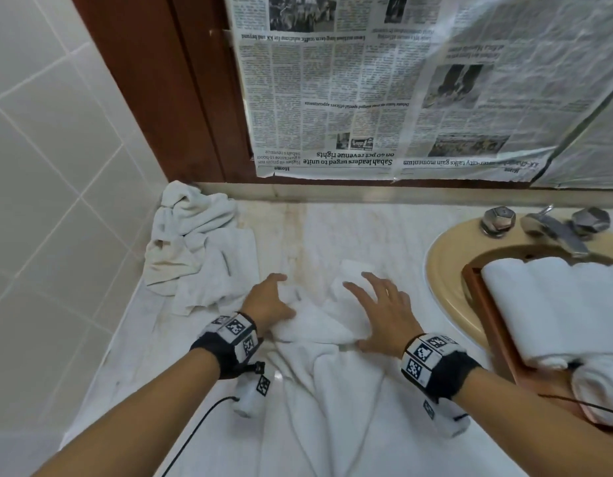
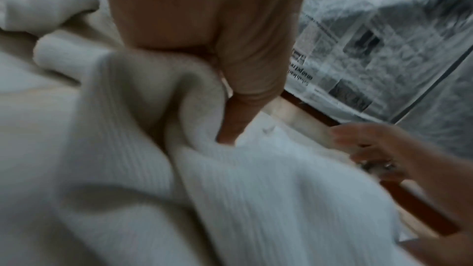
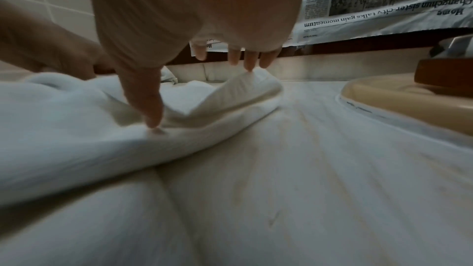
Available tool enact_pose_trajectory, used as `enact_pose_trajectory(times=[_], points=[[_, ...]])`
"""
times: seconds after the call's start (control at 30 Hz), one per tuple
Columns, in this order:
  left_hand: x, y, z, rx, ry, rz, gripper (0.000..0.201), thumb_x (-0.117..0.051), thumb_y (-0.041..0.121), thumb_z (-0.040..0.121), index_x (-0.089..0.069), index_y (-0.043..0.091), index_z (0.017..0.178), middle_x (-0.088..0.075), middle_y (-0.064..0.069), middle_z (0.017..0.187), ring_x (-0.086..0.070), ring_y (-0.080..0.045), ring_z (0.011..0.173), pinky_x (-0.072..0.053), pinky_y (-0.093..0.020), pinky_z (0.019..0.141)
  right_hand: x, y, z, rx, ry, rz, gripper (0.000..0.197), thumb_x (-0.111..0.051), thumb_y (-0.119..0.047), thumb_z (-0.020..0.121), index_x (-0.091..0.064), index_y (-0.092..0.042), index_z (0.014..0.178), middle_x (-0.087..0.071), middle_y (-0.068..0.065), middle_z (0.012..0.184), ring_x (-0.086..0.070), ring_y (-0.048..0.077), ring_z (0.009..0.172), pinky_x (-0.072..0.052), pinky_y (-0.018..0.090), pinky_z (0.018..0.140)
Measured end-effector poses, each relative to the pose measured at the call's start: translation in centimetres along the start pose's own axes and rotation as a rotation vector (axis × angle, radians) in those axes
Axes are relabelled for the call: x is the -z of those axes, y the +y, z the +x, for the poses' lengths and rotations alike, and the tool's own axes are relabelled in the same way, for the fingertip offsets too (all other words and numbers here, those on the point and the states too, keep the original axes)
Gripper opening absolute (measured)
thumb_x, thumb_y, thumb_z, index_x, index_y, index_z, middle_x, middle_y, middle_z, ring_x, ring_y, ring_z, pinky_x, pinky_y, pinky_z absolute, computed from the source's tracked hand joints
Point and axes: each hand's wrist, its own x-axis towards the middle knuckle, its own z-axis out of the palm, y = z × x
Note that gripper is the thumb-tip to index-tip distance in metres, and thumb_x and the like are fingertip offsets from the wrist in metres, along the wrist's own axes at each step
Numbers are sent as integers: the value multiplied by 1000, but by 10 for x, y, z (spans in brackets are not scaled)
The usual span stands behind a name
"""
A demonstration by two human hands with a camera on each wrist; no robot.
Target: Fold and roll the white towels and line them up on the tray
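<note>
A white towel [image 1: 318, 366] lies rumpled on the marble counter [image 1: 384, 235] and hangs over its front edge. My left hand [image 1: 269, 301] grips a raised fold at the towel's left side. In the left wrist view the thumb [image 2: 235, 116] digs into that fold of towel [image 2: 256, 189]. My right hand [image 1: 380, 311] is spread flat over the towel's right part, fingers straight. Its thumb [image 3: 151, 108] presses the cloth [image 3: 76, 124], and a turned-up corner [image 3: 245, 88] stands under the fingertips. On the wooden tray [image 1: 487, 325] at the right lie rolled white towels [image 1: 556, 304].
A heap of crumpled white towels [image 1: 195, 242] sits at the back left by the tiled wall. The tray rests across a beige sink [image 1: 446, 270] with a chrome tap [image 1: 552, 232]. Newspaper [image 1: 401, 98] covers the mirror behind the counter.
</note>
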Motion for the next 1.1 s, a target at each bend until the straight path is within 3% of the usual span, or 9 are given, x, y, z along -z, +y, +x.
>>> enact_pose_trajectory(times=[0.1, 0.2, 0.33, 0.47, 0.63, 0.8, 0.87, 0.97, 1.1], points=[[46, 18, -27, -183, -60, -391, 62, -81, 35, 59, -65, 9, 113, -70, -9, 110, -65, -27, 103, -53, -37, 85, 3, 0, 14, 9, -42, -75, 93, -71, -52, 74, -18, -37, 149, -6, -4, 158, -5, 25, 144, -14, 44, 112], [96, 37, -52, -304, -78, -563, 29, -79, 17, 79, -69, 7, 105, -74, -6, 98, -69, -17, 86, -56, -27, 75, 6, 0, 24, 54, -70, -84, 57, -65, -42, 81, -49, -26, 134, -28, -4, 152, -17, 21, 143, -21, 38, 107], [123, 30, -57, -362, 57, -604, 21, -73, 21, 82, -70, 12, 100, -74, -6, 97, -68, -17, 87, -54, -32, 80, 31, 8, 22, 30, 35, 378, 18, -71, -18, 78, -67, -9, 93, -68, 6, 93, -62, 26, 94, -37, 25, 68], [123, 5, -49, -239, -225, -243, 16, -62, 29, 94, -68, 18, 103, -73, 5, 95, -67, -7, 86, -52, -20, 74, 72, 41, 2, -124, 399, 652, 26, -77, -7, 73, -55, -19, 64, -56, -6, 62, -52, 17, 65, -35, 20, 56], [134, 7, -39, -182, -469, 49, 20, -56, 28, 96, -68, 16, 107, -72, 5, 100, -66, -5, 87, -50, -16, 75, 98, 60, -22, -86, -228, 185, 30, -77, -27, 78, -55, -26, 58, -57, -8, 60, -53, 8, 60, -38, 22, 54], [175, 59, -14, -220, -588, 160, 20, -63, 45, 86, -72, 28, 90, -73, 12, 92, -65, -4, 84, -50, -17, 75, 166, 67, 0, -257, -314, 30, 12, -73, -23, 80, -63, -23, 74, -64, -1, 82, -61, 20, 84, -44, 26, 70], [194, 90, 13, -251, -377, 152, 15, -64, 36, 89, -71, 23, 91, -73, 0, 96, -63, -8, 80, -49, -23, 72, 204, 76, 29, -348, -58, 21, 17, -68, -21, 85, -67, -14, 100, -65, 7, 100, -58, 24, 96, -41, 26, 79], [209, 124, 62, -237, 365, 58, 35, -56, 33, 93, -61, 13, 121, -62, -16, 120, -59, -28, 104, -47, -36, 87, 232, 80, 74, -414, 537, 34, 45, -60, -28, 90, -50, -18, 132, -50, 17, 134, -41, 35, 124, -35, 45, 101], [137, 105, 79, -66, 546, -284, 87, -66, 46, 86, -15, 21, 152, -30, -16, 151, -34, -37, 135, -29, -44, 112, 160, 59, 82, -596, 421, 236, 84, -62, -51, 86, -17, -19, 150, -17, 16, 154, -17, 39, 139, -22, 53, 109]])
